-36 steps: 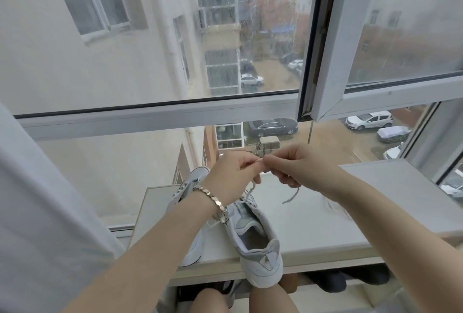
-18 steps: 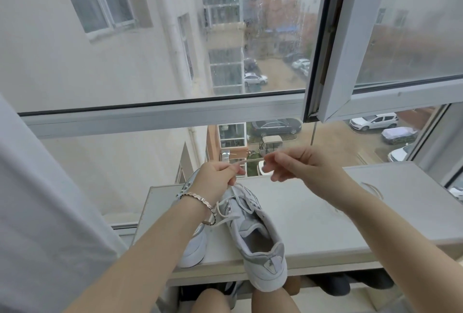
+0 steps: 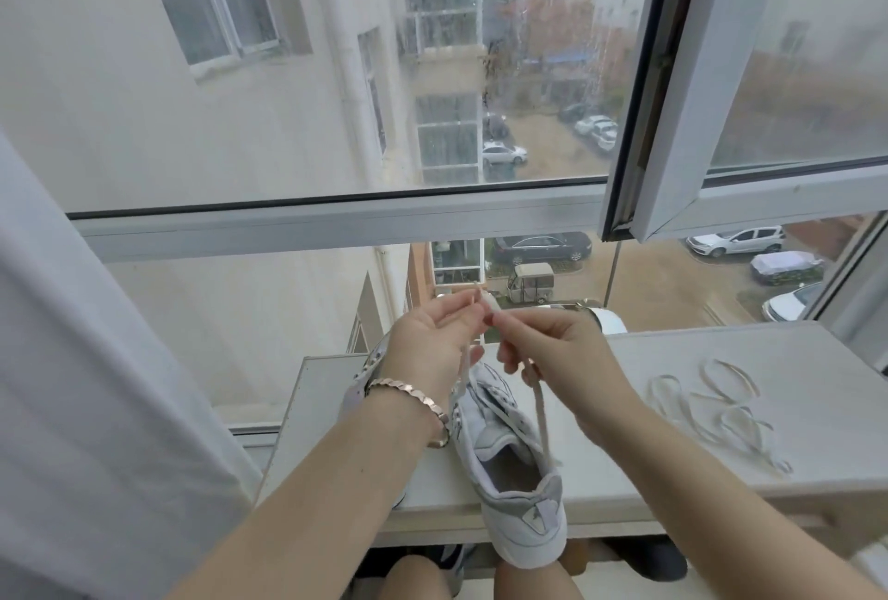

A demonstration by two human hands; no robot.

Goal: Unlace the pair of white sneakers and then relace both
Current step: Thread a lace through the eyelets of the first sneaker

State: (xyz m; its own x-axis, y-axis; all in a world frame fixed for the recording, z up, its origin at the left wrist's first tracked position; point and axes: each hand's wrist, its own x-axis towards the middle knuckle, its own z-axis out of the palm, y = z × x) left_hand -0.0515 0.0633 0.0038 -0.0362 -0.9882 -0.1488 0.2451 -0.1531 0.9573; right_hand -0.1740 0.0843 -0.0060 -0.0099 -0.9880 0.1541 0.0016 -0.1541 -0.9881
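- Working on the white low-top sneaker with a grey heel patch (image 3: 523, 520): set on the pale flat window ledge (image 3: 812, 359), toe toward the glass, heel overhanging the near edge.
- With the left hand (image 3: 427, 340), pinching the flat white shoelace (image 3: 492, 303) between thumb and forefinger, above the toe.
- With the right hand (image 3: 557, 349), pinching the same shoelace just beside the left fingertips; a strand dropping from each hand toward the shoe.
- Judged as evening the two ends; impossible to tell whether threading in or drawing out, the hands covering the front eyelets.
- Behind the left wrist and its gold-toned link bracelet (image 3: 408, 389), mostly hidden: a second white sneaker with metal eyelets (image 3: 370, 366).
- Well to the right on the ledge: a loose flat white lace in loops (image 3: 719, 403), so probably much of the relacing yet to do.
- Next, likely: bring the tips level, take up slack, feed one tip through the next open eyelet; calls for a tight pinch near the tip and a steadying touch against tipping off the edge.
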